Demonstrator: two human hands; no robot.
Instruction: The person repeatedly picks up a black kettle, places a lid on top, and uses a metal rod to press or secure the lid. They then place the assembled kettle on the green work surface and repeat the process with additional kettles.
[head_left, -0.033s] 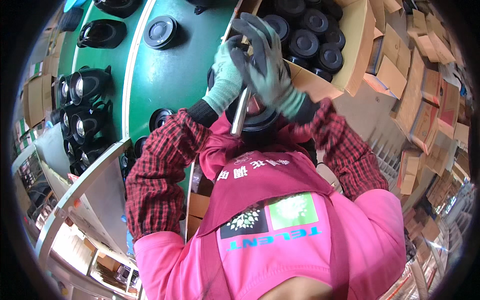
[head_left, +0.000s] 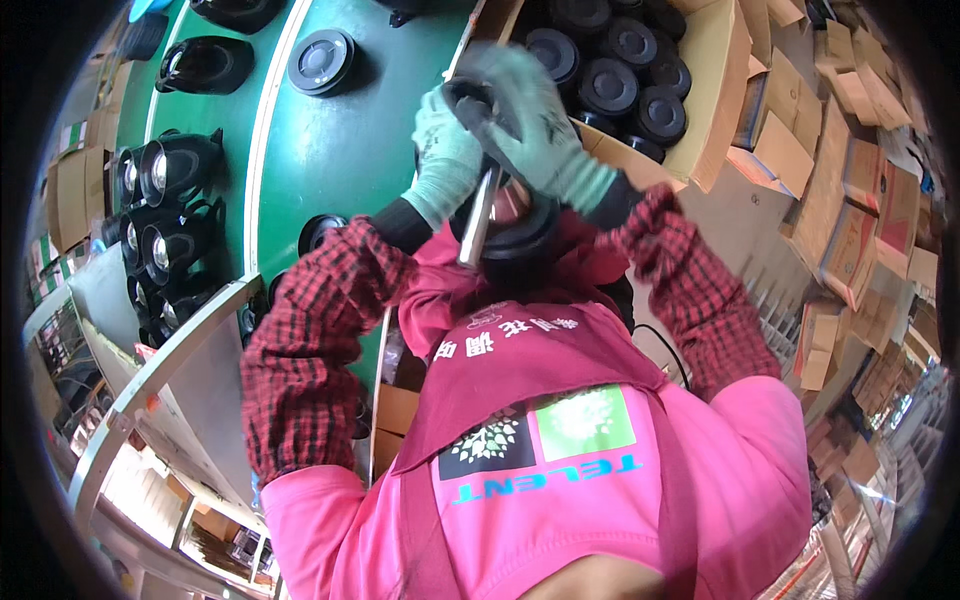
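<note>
Both my hands, in pale green gloves with dark grey palms and fingers, are close together above my chest. My left hand [head_left: 446,155] is closed around the dark upper part of a black round-bodied thing [head_left: 520,245] with a coppery, shiny patch. My right hand [head_left: 540,125] bends over the top of that part, its fingertips smeared by motion and its thumb pressed toward my left hand. From between my hands a shiny metal tube [head_left: 480,220] slants down in front of the round body. The gloves hide the part under my fingers.
On the green work surface [head_left: 350,150] at left lies a black round disc-shaped part [head_left: 321,62]. Several black housings with shiny insides [head_left: 165,175] stand further left. An open cardboard box [head_left: 715,100] holds several black round parts [head_left: 608,86]. More cartons [head_left: 850,215] are stacked at right.
My right hand's fingers have swung from raised and spread to curled over the top of the dark part. My left hand has shifted slightly, and the right forearm has tilted a little.
</note>
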